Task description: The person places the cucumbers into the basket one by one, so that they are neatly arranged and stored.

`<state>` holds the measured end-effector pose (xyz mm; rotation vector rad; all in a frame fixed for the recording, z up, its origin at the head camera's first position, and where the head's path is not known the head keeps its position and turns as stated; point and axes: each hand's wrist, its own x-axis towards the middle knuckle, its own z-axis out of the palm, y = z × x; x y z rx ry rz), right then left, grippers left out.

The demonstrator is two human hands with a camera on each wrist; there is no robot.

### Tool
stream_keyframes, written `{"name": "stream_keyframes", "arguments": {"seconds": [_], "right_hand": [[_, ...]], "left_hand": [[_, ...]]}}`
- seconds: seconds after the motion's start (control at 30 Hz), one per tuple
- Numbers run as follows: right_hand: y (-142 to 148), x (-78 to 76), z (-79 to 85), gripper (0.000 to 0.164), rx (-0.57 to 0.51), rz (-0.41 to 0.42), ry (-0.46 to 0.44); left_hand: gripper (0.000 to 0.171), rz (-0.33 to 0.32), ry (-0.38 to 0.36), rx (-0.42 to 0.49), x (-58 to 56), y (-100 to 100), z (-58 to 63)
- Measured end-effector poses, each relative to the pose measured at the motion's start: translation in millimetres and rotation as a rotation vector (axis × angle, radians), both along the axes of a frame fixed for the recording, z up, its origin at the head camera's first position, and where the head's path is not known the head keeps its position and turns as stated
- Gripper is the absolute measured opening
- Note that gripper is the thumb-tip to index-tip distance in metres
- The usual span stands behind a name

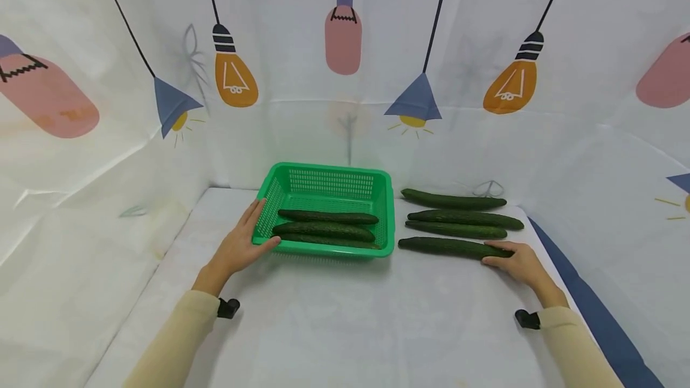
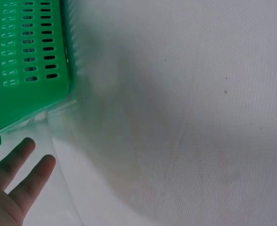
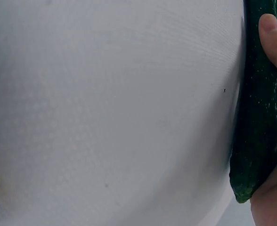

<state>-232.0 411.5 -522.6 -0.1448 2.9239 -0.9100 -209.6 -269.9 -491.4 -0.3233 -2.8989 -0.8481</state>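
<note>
In the head view a green plastic basket (image 1: 334,167) stands on the table, with three dark cucumbers (image 1: 329,217) lying crosswise inside it. My left hand (image 1: 239,248) rests at the basket's front left corner, fingers extended along its side and thumb over the front rim. Two straight fingers (image 2: 35,181) show beside the basket wall in the left wrist view. At the right, my right hand (image 1: 517,263) grips the right end of the nearest cucumber (image 1: 442,246), which lies on the table. The thumb (image 3: 275,44) presses its side in the right wrist view.
Three more cucumbers (image 1: 455,200) lie roughly parallel behind the gripped one, to the right of the basket. The table (image 1: 345,316) has a white cover. A white curtain (image 1: 302,130) printed with lamps hangs behind it, and blue fabric (image 1: 604,316) runs along the right edge.
</note>
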Motion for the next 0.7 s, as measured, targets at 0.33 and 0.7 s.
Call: {"name": "stream_keyframes", "arguments": {"seconds": [0.33,0.7], "right_hand": [[-7.2,-0.3,17.3,0.064,0.102,0.048,0.044],[-8.3,10.6,18.3,0.060,0.045,0.028,0.042]], "left_hand": [[0.100,0.005,0.009,0.009,0.4,0.8,-0.5],[0.100,-0.003,0.008,0.016,2.3,0.7,0.2]]}}
